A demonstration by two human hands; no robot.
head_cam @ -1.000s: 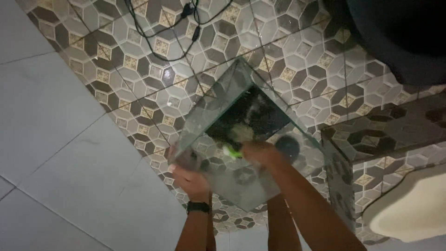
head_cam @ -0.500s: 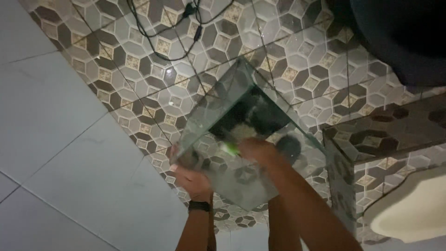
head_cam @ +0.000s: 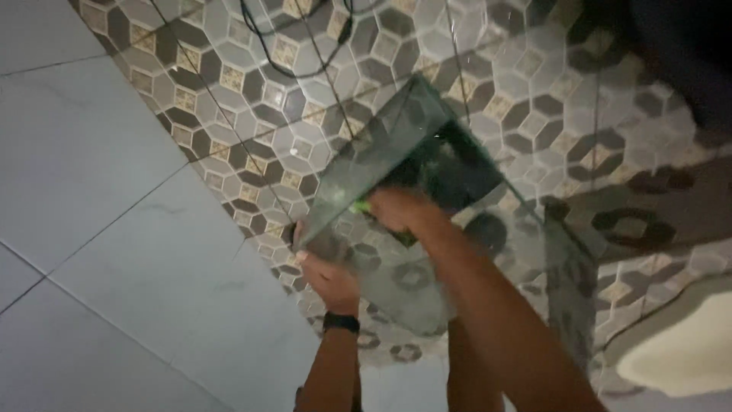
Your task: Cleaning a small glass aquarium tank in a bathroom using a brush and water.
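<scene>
On patterned floor tiles (head_cam: pixel 229 99): glass tank (head_cam: pixel 412 221), tilted. Our left hand (head_cam: pixel 328 278) grips its near corner. Our right hand (head_cam: pixel 396 210), inside, holds a green scrubber (head_cam: pixel 360 206).

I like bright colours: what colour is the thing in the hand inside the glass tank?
Bright green scrubber, in the head view.

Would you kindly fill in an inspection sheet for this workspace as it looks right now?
Surface: patterned tile floor meeting plain pale tiles.
Job's things: glass tank, tilted on the floor; green scrubber.
Clutter: pale rounded object, lower right.
Hands: left hand grips the tank's near corner; right hand inside, on the scrubber.
Cables: black cord on the floor beyond the tank.
Surroundings: dim; dark shape upper right.
</scene>
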